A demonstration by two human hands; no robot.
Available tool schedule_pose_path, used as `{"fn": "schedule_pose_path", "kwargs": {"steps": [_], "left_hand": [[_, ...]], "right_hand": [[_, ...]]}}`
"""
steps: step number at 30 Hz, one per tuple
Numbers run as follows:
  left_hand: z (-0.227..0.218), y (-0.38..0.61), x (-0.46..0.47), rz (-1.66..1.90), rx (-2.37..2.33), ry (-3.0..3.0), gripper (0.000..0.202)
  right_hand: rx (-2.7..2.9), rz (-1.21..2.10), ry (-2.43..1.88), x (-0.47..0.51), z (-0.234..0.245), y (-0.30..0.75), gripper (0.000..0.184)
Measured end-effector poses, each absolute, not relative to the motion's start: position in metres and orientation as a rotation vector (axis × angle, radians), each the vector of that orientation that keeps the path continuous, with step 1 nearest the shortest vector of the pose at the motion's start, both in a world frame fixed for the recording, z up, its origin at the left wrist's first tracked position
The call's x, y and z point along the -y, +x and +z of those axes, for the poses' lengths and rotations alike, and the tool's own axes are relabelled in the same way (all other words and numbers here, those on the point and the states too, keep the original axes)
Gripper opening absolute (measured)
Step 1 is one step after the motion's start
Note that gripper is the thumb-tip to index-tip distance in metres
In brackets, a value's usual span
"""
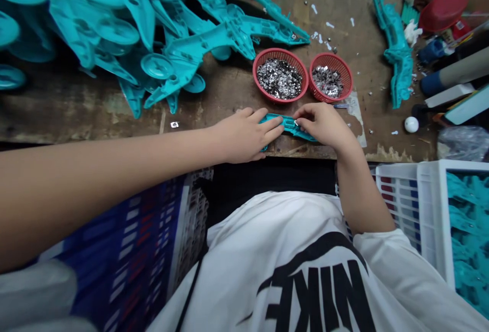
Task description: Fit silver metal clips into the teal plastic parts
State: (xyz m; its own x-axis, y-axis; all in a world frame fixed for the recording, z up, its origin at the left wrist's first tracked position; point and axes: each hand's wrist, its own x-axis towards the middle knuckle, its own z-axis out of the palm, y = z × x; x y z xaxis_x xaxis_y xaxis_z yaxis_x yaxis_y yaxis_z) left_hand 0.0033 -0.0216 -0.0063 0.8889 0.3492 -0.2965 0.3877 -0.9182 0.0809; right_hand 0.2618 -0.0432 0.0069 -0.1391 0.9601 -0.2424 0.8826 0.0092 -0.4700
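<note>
1. Right in the middle of the action, a narrow teal moulded plastic strip (288,125) sits in both hands, just above the front edge of a worn, stained wooden tabletop (72,105).
2. The left hand (244,136) has hold of the strip's left end, fingers laid almost straight across it, only lightly curled.
3. The right hand (324,126) is curled tight, its fingertips (301,115) pinching the strip's right half; whatever is at that exact spot is too small to make out.
4. Just beyond the strip, two round red plastic mesh baskets (280,56) sit side by side, both heaped with small silver metal parts (278,78).
5. Further out past the strip and to the left, a big heap of teal moulded plastic frames (114,31) towers up.
6. Off to the right of the strip lies a single long teal plastic frame (395,49).
7. Below and to the right of the strip, a white plastic crate (431,204) holds more teal pieces.
</note>
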Motion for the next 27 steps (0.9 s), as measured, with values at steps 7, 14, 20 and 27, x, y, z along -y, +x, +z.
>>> {"fn": "schedule_pose_path", "kwargs": {"steps": [7,14,20,27], "left_hand": [[-0.004,0.004,0.022,-0.457,-0.579,2.924,0.087],[0.000,0.006,0.023,-0.542,-0.568,2.952,0.090],[-0.003,0.004,0.021,-0.459,-0.560,2.955,0.087],[-0.001,0.005,0.021,-0.452,-0.567,2.940,0.084]], "right_hand": [[2.154,0.700,-1.958,0.047,0.008,0.258,0.031],[2.165,0.597,-1.990,0.056,0.002,0.247,0.031],[1.899,0.607,-1.868,0.058,-0.005,0.256,0.021],[1.735,0.503,-1.668,0.059,-0.021,0.259,0.020]]}}
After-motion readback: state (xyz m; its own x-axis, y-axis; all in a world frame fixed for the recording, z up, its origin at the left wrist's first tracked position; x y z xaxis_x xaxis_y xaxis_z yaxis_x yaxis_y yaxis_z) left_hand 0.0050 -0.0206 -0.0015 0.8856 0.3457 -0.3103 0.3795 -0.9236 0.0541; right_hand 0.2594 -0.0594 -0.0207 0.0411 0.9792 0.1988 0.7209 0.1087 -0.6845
